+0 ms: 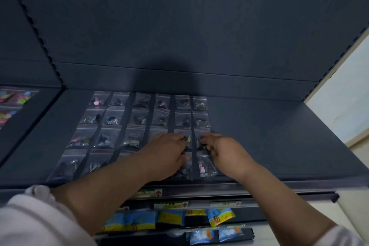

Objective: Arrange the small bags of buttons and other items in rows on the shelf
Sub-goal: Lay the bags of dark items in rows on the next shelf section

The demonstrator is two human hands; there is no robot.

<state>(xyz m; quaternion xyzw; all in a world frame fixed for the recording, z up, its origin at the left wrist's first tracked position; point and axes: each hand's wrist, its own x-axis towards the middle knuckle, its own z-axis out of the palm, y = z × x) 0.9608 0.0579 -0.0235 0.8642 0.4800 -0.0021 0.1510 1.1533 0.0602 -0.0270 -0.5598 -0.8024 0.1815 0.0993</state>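
Several small clear zip bags of buttons and metal bits lie flat in rows and columns on the dark shelf. My left hand rests palm down on the bags in the third and front rows, fingertips touching a bag with a yellow-green piece. My right hand lies beside it on the rightmost column, fingers curled on a bag in the third row. In front of it lies a bag with a pink piece. Whether either hand grips a bag is hidden.
The shelf's right half is bare dark surface up to its front edge. A neighbouring shelf on the left holds bags of bright buttons. Lower shelves carry price labels and blue and yellow packets. A pale wall stands right.
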